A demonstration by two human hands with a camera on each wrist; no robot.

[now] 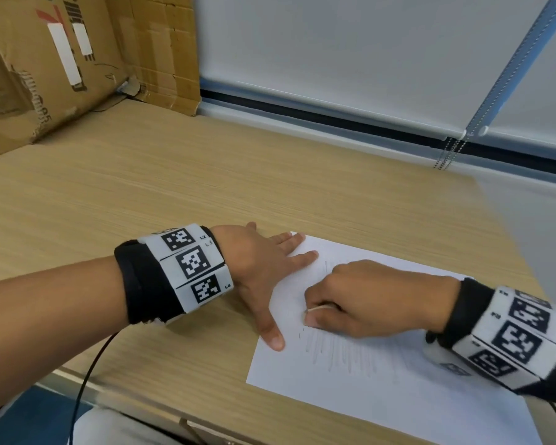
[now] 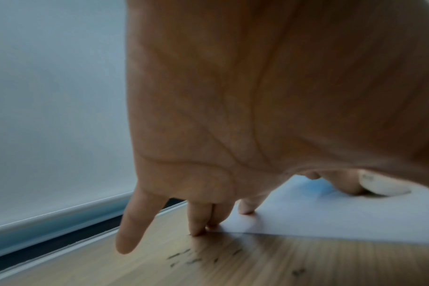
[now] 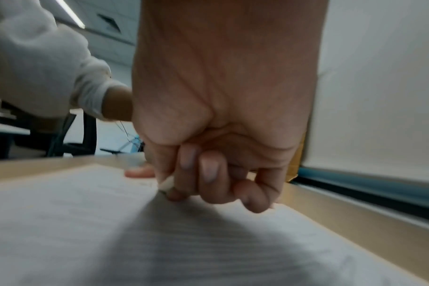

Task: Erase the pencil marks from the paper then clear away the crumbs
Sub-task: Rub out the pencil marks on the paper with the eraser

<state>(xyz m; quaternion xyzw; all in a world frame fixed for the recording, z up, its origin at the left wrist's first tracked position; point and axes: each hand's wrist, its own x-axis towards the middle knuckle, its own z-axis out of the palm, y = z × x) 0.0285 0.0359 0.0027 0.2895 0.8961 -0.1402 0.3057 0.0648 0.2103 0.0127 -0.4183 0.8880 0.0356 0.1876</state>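
paper (image 1: 382,390) flat on the desk (image 1: 142,194), lower right of the head view, faint pencil marks (image 1: 334,351) below centre. left hand (image 1: 257,268) spread, fingers straight, pinning the sheet's upper-left corner. right hand (image 1: 366,300) curled, pinching a white eraser (image 1: 318,308) against the sheet. likely trouble: creasing or tearing near the pinned corner if rubbed hard toward it (only one corner held). dark crumbs (image 2: 184,257) already off the sheet on the wood, lower centre of the left wrist view, easily scattered or smeared.

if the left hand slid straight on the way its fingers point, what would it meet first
Probably the right hand, which grips the eraser on the paper, just ahead of the left hand.
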